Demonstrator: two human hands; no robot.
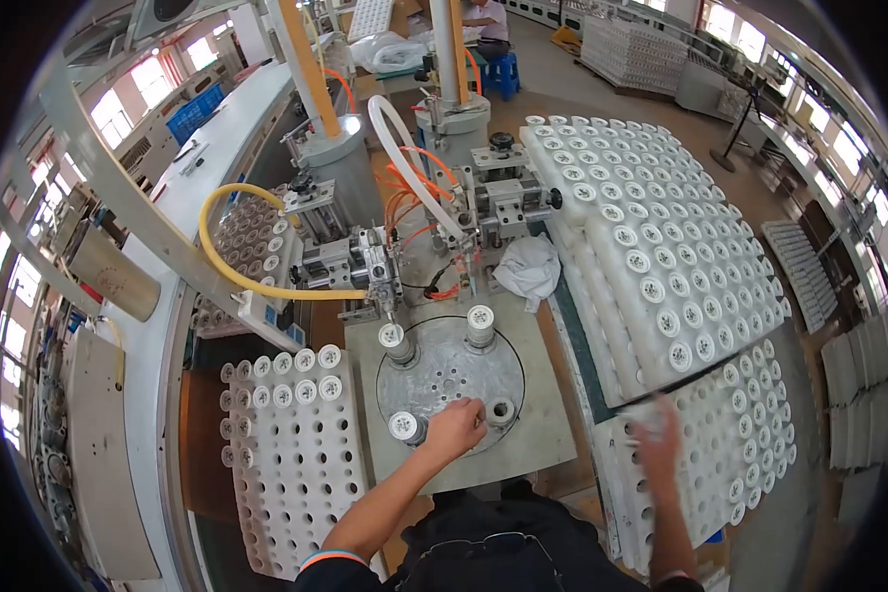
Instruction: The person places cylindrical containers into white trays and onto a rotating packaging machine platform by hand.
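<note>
Above the round metal turntable (434, 380), my left hand (458, 425) is closed near its front edge; what its fingers hold, if anything, is hidden. An unfilled round holder (501, 410) stands just to its right. White round parts sit in the other holders: one at the front left (404, 426), one at the back left (392, 337) under a nozzle, one at the back right (480, 318). My right hand (658, 434), blurred by motion, is over the lower right white tray (627, 493), with a whitish thing at its fingers that is too smeared to name.
A partly filled white tray (306, 493) lies at the left. Stacked trays full of round parts (661, 247) rise at the right. Behind the turntable stand metal valves (345, 261), hoses and a white cloth (528, 269). A person (486, 25) sits in the far background.
</note>
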